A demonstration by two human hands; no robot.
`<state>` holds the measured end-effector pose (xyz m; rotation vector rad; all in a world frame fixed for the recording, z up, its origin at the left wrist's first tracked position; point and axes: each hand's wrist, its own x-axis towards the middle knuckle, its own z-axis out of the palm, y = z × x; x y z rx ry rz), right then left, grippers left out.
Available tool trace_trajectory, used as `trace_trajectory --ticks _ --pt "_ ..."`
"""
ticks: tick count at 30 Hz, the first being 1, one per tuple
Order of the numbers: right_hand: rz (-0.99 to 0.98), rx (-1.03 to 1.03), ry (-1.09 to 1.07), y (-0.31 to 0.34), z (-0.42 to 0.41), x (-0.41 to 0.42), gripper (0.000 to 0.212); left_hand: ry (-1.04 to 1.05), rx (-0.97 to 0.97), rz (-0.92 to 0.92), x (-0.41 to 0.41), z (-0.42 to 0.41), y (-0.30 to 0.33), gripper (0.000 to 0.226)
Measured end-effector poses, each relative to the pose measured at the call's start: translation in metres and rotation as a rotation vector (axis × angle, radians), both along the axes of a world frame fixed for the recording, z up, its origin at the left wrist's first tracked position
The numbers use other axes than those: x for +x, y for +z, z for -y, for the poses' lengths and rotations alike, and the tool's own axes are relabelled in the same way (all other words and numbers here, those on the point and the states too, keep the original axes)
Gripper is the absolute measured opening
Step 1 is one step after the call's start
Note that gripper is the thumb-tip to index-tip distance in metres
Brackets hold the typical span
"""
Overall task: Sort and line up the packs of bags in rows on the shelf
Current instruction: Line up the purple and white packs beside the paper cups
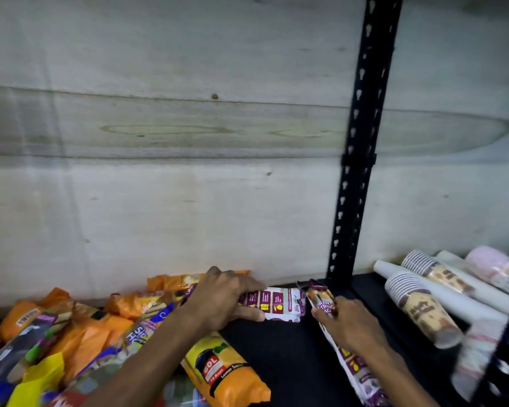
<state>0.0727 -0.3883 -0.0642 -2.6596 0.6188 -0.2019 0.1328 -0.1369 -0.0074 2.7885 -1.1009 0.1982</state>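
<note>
The left hand (221, 298) grips a purple-and-white bag pack (276, 304) lying crosswise at the back of the black shelf (276, 353). The right hand (350, 327), just beside it, holds a purple drawstring-bag pack (323, 301) whose long axis runs front to back, so lining them up probably needs a turn

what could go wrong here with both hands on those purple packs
The left hand grips one purple pack lying flat while the right hand holds a second purple pack tilted; its raised end could nudge the first crooked. The loose heap of orange packs beside the left forearm may slide onto the bare shelf.
</note>
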Motion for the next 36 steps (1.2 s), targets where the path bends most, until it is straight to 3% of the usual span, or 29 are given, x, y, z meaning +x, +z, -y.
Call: trace_trajectory --ticks 12,18,23,27,30,33,36 --pt "0.044 0.013 -0.053 -0.022 0.046 0.013 0.055 -0.361 0.176 -0.179 -0.005 0.073 -0.027 0.061" --pt "0.039 0.012 -0.032 -0.028 0.044 0.023 0.053 -0.397 0.206 -0.245 -0.005 0.076 -0.030 0.058" --pt "0.036 0.033 -0.034 -0.025 0.043 0.021 0.064 -0.237 0.158 -0.385 -0.010 0.071 -0.026 0.062" --pt "0.021 0.044 -0.052 -0.016 0.048 0.008 0.060 0.184 -0.106 -0.390 -0.022 0.065 -0.026 0.055" --pt "-0.028 0.079 -0.085 -0.015 0.052 -0.001 0.054 0.478 -0.094 -0.463 -0.026 0.069 -0.030 0.067" --pt "-0.040 0.134 -0.092 -0.016 0.052 -0.004 0.050 0.567 -0.176 -0.590 -0.028 0.076 -0.029 0.069" --pt "-0.039 0.161 -0.071 -0.018 0.050 -0.005 0.043 0.551 -0.255 -0.674 -0.033 0.085 -0.024 0.045"
